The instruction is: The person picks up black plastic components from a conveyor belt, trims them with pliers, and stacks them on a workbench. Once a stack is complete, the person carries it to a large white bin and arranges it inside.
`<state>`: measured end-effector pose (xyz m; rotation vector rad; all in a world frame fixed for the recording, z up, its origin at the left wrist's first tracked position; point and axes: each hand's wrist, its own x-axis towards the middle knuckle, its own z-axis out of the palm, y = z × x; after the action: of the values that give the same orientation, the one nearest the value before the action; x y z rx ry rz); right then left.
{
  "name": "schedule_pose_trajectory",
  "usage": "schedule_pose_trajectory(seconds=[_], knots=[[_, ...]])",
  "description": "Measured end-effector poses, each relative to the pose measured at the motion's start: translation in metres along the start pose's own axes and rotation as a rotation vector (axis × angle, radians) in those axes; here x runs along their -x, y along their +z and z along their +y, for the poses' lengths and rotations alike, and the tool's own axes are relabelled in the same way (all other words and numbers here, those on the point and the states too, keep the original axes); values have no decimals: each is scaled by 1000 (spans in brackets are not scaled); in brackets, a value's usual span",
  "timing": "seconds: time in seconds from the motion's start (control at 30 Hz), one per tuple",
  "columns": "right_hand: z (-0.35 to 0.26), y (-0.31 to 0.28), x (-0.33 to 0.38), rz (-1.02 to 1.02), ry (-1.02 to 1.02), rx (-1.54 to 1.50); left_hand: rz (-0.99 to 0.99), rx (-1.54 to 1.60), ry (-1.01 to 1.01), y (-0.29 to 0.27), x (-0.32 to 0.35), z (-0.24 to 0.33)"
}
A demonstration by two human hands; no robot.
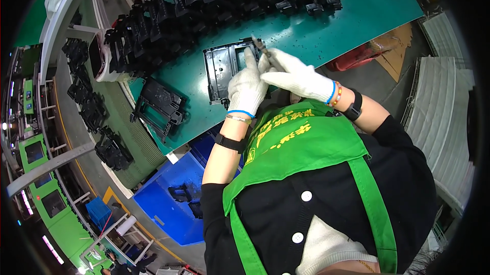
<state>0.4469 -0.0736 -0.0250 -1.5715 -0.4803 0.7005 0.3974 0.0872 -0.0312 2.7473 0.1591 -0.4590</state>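
Note:
A black plastic frame [219, 68] with a rectangular opening lies on the green tabletop, close in front of me. My left hand [247, 87], in a white knitted glove, is closed on its right side, a finger pointing along the part. Held in my gloved right hand [298, 76] is a slim metal tool [261, 45], its narrow end over the frame's upper right corner. Whether it is a blade or a scraper I cannot make out. The two hands are close together, and they partly cover the frame's right edge.
Long rows of similar black frames [224, 7] stand packed along the table's far side. Another frame [161, 104] lies to the left. A conveyor belt [138, 157] carries several black parts. Below the table edge sits a blue bin [166, 193]; a red container [354, 56] is at the right.

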Motion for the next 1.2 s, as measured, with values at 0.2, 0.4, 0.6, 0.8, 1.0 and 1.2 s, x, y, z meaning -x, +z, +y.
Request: schedule_pose_trajectory(seconds=[0.2,0.4,0.6,0.8,1.0,1.2], knots=[[-52,-18,32,-74,-228,350,472,873,43,-15,20,-10],[-41,19,11,-136,-489,722,276,864,-246,-25,54,-36],[-31,12,10,-150,-362,833,953,332,-544,-52,120,-163],[-45,12,18,-73,-459,700,880,848,-434,-12,149,-273],[-46,-47,78,136,-125,303,597,1133,-426,-93,174,-141],[-50,-110,165,420,-26,-56,120,850,49,-140,136,-25]])
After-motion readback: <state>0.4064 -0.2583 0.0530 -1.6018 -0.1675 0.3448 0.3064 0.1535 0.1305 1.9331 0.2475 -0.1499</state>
